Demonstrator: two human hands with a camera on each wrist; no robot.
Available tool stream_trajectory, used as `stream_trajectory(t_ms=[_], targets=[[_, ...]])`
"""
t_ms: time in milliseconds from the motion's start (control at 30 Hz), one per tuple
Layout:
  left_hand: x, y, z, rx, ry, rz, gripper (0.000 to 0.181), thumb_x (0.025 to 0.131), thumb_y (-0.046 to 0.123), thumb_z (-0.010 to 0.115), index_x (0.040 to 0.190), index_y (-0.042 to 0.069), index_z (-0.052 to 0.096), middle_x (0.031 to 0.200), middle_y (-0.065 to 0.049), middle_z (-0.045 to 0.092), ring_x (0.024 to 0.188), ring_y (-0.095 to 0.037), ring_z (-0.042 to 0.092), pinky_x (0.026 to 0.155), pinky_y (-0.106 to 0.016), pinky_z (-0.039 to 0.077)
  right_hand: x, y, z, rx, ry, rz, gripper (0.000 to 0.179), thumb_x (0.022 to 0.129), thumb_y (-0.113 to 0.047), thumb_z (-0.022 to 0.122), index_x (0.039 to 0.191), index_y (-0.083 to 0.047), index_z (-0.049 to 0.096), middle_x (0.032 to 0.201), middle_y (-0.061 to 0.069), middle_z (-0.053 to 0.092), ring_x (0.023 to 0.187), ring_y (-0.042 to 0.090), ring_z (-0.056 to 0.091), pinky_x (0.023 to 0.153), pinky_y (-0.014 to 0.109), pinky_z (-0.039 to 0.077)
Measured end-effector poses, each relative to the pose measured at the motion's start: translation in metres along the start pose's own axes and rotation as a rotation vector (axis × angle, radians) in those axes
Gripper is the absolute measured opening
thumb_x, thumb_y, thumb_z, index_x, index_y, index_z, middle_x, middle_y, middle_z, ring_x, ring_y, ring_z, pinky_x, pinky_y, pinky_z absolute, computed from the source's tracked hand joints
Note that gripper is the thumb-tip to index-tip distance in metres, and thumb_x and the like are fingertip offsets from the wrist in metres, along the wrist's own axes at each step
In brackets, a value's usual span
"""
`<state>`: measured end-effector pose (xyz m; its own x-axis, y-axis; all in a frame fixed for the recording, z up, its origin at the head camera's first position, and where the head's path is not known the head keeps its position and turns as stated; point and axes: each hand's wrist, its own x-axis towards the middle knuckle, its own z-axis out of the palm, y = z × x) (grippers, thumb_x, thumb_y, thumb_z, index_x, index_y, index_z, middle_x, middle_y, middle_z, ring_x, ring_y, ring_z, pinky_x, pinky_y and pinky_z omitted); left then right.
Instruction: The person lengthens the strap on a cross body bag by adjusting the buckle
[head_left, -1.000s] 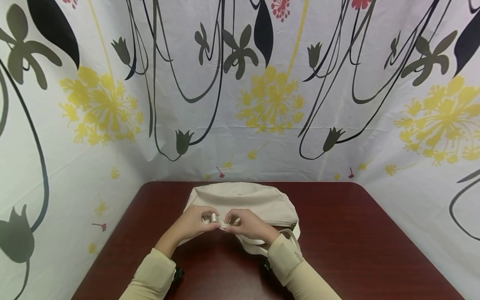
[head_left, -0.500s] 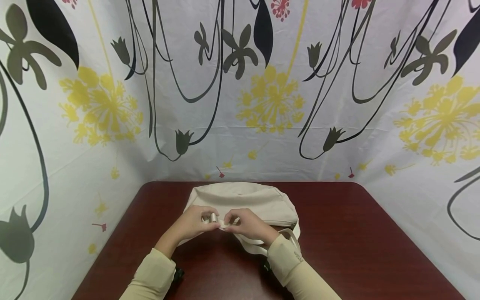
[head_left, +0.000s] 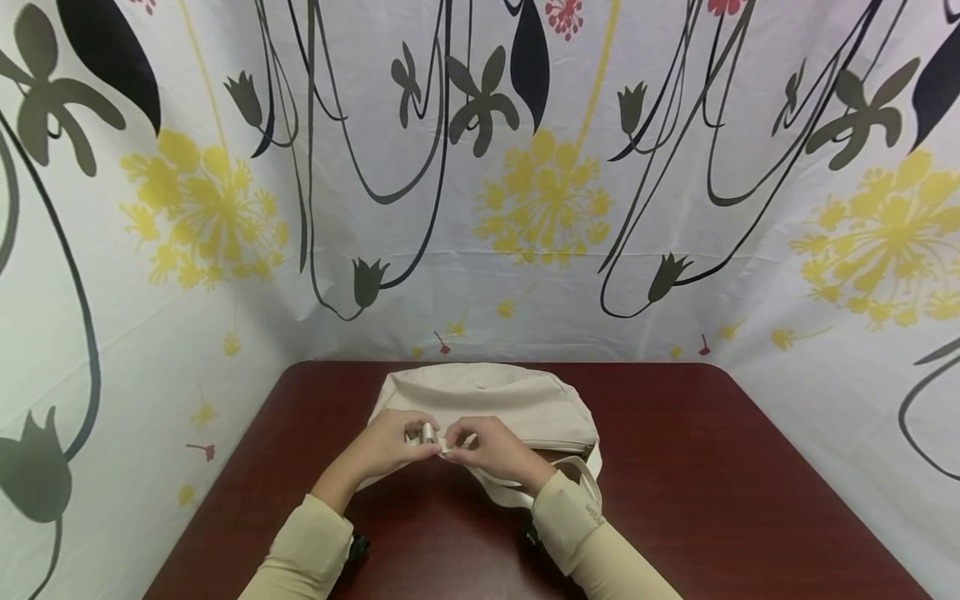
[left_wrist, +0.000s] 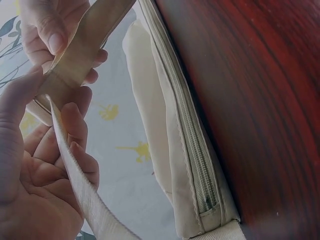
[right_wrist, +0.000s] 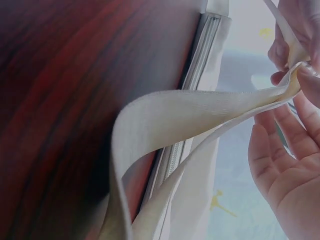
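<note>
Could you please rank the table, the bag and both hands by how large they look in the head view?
1. Table
2. Bag
3. Left hand and right hand: too alike to rank.

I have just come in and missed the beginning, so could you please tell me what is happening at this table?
A person is handling the strap of a cream bag. The left hand and right hand both grip it, close together at the bag's near side. The bag rests on the dark red table. Exactly what the fingertips are doing is too small to tell.
</note>
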<state>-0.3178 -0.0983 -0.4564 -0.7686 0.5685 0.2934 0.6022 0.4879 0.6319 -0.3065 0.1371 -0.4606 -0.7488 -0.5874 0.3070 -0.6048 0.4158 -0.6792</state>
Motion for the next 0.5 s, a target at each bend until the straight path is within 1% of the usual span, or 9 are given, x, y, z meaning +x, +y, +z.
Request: stream_trajectory(t_ms=[133,300,367,500], targets=[[0.0008,0.0008,-0.0002,-0.002,0.003,0.008,0.012,0.09,0.034,0.079,0.094,0.026,0.07,0.075,0.016,0.061,0.066,-0.005,0.054,0.061,-0.026,0.047,-0.0011,-0.0032,-0.0006,-0.001,-0.01,0.03,0.011,0.091,-0.011,0.076,0.098,-0.012,0.068,0.099,-0.002,0.069,0.09,0.011,0.064,0.08,0.036,0.056],[0.0011,0.0022,-0.0006,0.007,0.01,0.021,0.014,0.089,0.032,0.079,0.096,0.024,0.071,0.074,0.017,0.061,0.066,-0.004,0.053,0.061,-0.025,0.046,-0.0023,-0.0034,-0.0024,0.012,-0.052,0.063,0.018,0.092,-0.013,0.075,0.106,-0.011,0.064,0.105,-0.001,0.066,0.092,0.013,0.064,0.079,0.026,0.055],[0.0009,0.0022,-0.001,0.014,0.013,0.015,0.014,0.089,0.032,0.08,0.097,0.024,0.071,0.074,0.017,0.06,0.065,-0.004,0.052,0.06,-0.025,0.045,-0.0022,-0.0026,-0.0037,-0.006,-0.063,0.063,0.019,0.092,-0.014,0.076,0.107,-0.012,0.064,0.105,-0.002,0.066,0.093,0.013,0.064,0.079,0.025,0.054],[0.0004,0.0016,-0.0021,0.031,0.017,-0.01,0.014,0.089,0.033,0.08,0.097,0.025,0.071,0.073,0.017,0.06,0.063,-0.005,0.05,0.059,-0.025,0.044,-0.0019,0.0007,-0.007,-0.058,-0.059,0.06,0.015,0.091,-0.014,0.077,0.099,-0.014,0.065,0.098,-0.005,0.067,0.09,0.009,0.064,0.079,0.027,0.054]])
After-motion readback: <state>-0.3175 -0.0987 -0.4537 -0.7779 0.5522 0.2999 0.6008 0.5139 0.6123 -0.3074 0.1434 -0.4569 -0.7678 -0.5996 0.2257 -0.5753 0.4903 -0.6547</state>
